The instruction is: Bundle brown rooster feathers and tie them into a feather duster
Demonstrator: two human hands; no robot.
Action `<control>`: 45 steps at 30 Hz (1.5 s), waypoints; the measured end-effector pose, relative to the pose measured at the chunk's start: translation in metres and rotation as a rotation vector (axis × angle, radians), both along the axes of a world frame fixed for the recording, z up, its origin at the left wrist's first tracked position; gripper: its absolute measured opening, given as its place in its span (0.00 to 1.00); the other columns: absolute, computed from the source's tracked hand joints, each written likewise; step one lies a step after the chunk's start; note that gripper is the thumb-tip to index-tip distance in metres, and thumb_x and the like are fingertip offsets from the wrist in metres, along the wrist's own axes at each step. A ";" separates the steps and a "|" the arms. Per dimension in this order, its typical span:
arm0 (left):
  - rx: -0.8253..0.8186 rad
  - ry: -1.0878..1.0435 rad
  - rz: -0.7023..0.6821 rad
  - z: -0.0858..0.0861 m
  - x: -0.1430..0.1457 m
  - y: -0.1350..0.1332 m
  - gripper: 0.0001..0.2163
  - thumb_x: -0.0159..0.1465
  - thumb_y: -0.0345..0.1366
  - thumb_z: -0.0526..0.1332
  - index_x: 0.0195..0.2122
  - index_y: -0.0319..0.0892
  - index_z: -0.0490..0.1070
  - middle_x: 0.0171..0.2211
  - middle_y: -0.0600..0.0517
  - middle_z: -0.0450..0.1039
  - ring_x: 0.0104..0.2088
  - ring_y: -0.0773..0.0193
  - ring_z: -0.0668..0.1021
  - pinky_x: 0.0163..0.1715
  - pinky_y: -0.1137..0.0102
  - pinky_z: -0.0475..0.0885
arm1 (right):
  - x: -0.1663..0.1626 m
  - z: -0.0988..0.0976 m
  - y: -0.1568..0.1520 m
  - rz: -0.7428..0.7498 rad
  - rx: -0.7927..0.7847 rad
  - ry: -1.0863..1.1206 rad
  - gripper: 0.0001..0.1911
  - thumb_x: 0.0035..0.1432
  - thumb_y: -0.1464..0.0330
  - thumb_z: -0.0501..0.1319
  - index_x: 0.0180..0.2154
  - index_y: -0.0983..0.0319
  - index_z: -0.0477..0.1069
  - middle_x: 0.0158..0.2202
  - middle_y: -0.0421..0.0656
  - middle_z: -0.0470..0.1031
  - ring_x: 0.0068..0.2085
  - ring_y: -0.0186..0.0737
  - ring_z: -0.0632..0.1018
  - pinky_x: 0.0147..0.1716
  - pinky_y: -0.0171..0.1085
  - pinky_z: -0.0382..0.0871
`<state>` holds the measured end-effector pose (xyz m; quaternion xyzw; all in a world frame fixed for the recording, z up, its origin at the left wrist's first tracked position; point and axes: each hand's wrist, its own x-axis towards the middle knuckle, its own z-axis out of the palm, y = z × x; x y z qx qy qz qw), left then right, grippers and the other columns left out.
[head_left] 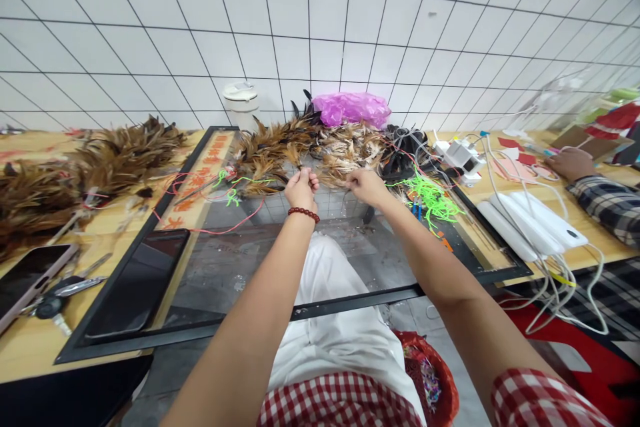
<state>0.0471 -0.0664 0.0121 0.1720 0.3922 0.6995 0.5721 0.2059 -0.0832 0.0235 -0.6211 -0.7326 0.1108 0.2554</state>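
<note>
The left hand (301, 189) had its grip pinched on a brown feather tuft (295, 156) over the tabletop's (235, 240) far middle. The right hand (367, 187) was beside the pale feathers (345, 151); I could not tell whether its grip held any. Pinching low and lightly likely spared the tuft bending.

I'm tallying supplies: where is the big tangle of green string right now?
In the head view, the green string lies just right of the right hand, on the near side of the white chargers.
</note>
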 end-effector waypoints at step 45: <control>-0.074 0.155 -0.520 0.010 0.006 -0.018 0.04 0.58 0.31 0.63 0.29 0.35 0.71 0.26 0.46 0.75 0.24 0.69 0.77 0.24 0.75 0.71 | -0.014 0.009 0.000 0.023 0.088 1.037 0.14 0.41 0.63 0.68 0.27 0.63 0.69 0.22 0.38 0.73 0.25 0.33 0.75 0.28 0.33 0.69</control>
